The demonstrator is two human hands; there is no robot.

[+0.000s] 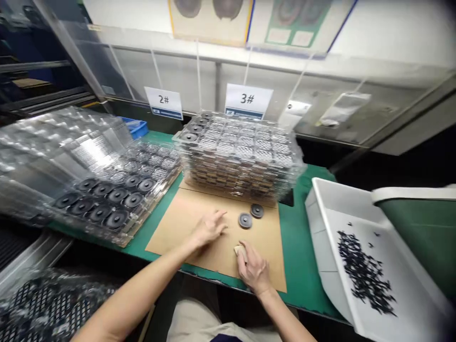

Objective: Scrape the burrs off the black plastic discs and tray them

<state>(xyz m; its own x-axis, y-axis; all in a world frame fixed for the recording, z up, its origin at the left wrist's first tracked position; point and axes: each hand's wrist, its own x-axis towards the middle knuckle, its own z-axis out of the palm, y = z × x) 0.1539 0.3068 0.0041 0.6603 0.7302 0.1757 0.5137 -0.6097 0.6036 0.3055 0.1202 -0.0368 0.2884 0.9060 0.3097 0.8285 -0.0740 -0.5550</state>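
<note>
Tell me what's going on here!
A person is working at a green bench. Their right hand grips a small beige piece on a cardboard sheet, and their left hand is near two dark round discs. Behind them stands a stack of clear trays holding round parts. To the side, a white bin holds small black pieces.

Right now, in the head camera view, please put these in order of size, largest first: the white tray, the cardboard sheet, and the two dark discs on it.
1. White plastic tray, although its nearness to the camera may add to its look of size.
2. Cardboard sheet.
3. Nearer dark disc and farther dark disc: they look alike, so unranked.
</note>
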